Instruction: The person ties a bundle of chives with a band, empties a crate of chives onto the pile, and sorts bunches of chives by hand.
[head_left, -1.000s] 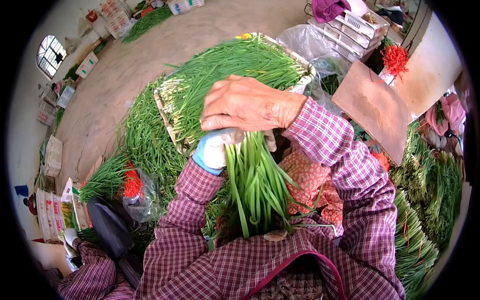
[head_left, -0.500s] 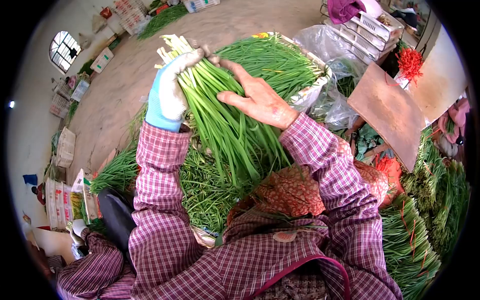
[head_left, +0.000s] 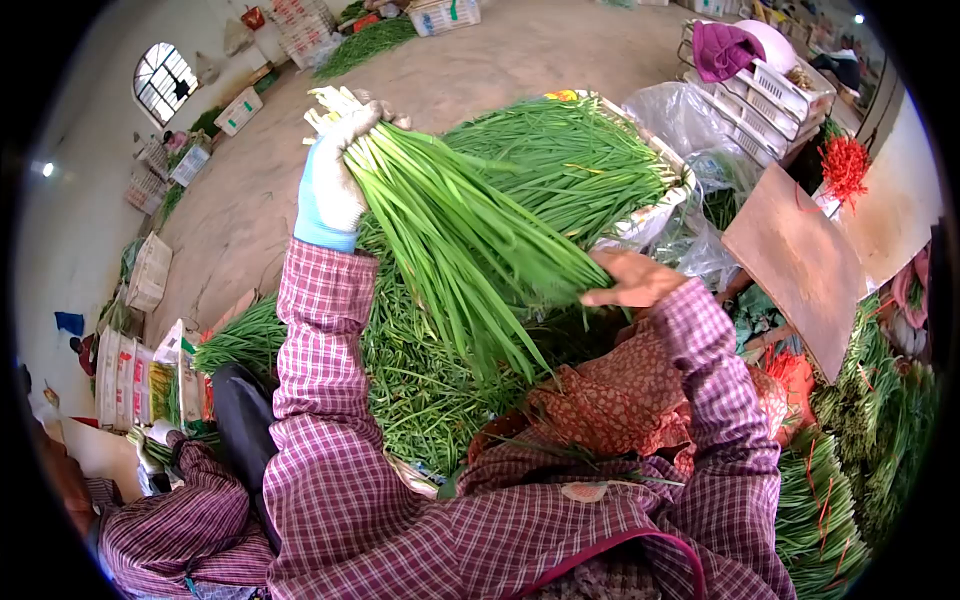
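Observation:
A bunch of garlic chives [head_left: 440,200] is held up in front of me, its pale stem ends pointing to the upper left. My left hand [head_left: 345,165], in a whitish glove with a blue cuff, is wrapped round the bunch just below those ends. At the far tips of the leaves, my bare right hand [head_left: 635,280] has its thumb and fingers closed about some of them; the tips are slightly blurred. Other leaves hang free toward my lap. Beneath the bunch lies a heap of loose green leaves [head_left: 420,400].
A white crate [head_left: 680,190] full of chives stands ahead, beside clear plastic bags [head_left: 680,115]. On the right are a brown board [head_left: 795,265], red ties [head_left: 845,168] and tied bundles [head_left: 820,510]. Another person's striped sleeve [head_left: 180,520] shows at lower left.
My right hand has slid from the middle of the bunch down to the leaf tips on the right, drawing leaves out that way. My left hand keeps its hold. The view has shifted slightly.

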